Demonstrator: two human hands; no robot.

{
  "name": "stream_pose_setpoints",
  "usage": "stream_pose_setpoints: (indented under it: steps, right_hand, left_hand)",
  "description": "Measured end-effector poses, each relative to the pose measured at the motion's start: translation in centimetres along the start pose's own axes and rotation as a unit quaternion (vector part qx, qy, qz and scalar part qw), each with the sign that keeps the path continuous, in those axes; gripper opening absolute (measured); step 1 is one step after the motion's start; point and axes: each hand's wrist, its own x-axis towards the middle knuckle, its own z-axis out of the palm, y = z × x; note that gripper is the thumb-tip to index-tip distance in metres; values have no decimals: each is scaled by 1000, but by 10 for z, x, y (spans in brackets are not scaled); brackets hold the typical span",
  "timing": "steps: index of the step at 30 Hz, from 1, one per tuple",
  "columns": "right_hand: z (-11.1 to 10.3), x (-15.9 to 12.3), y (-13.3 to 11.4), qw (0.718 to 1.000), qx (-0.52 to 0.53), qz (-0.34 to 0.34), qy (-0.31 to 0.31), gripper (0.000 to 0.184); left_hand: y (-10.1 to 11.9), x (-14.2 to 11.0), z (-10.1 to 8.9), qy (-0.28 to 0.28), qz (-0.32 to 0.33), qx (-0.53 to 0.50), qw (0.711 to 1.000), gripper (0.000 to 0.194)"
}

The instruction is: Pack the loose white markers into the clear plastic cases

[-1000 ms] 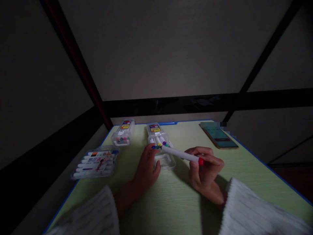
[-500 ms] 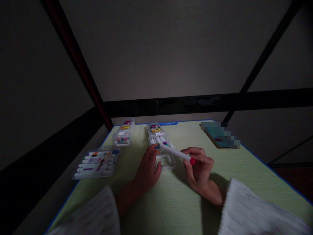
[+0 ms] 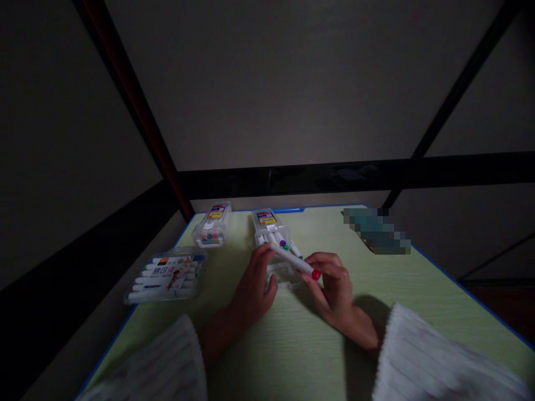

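A white marker with a red end (image 3: 295, 259) slants above the table, pinched between the thumb and fingers of my right hand (image 3: 332, 287). My left hand (image 3: 253, 284) is open, its thumb apart from the bent fingers. Its fingertips are at the marker's far end; whether they press on it is hard to see. Just behind is a clear plastic marker case (image 3: 267, 219), opened toward me, with several white markers inside. One marker (image 3: 295, 249) sticks out at its right side. The case's clear lid (image 3: 284, 277) lies between my hands, partly hidden.
A second clear case (image 3: 213, 225) with coloured marker ends stands at the back left. Nearer, a flat pack of white markers (image 3: 167, 275) lies by the left edge. A phone-like flat object (image 3: 374, 231), pixelated, rests at the back right of the pale green table (image 3: 309, 356).
My right hand has moved left and slightly forward with the marker, bringing its red end closer to my left hand. My left hand has barely moved.
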Motion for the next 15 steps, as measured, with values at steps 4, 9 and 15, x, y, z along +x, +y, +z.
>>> stream_pose_setpoints:
  steps: [4, 9, 15]
  right_hand:
    - [-1, 4, -6, 999, -17, -23, -14, 27]
    - [-2, 5, -8, 997, -41, -31, -50, 24]
    - [-2, 3, -5, 995, -36, -26, -88, 24]
  left_hand:
    - [0, 0, -1, -4, -1, 5, 1000, 56]
    - [1, 1, -1, -5, 0, 10, 1000, 57]
    - [1, 2, -1, -4, -15, 12, 1000, 58]
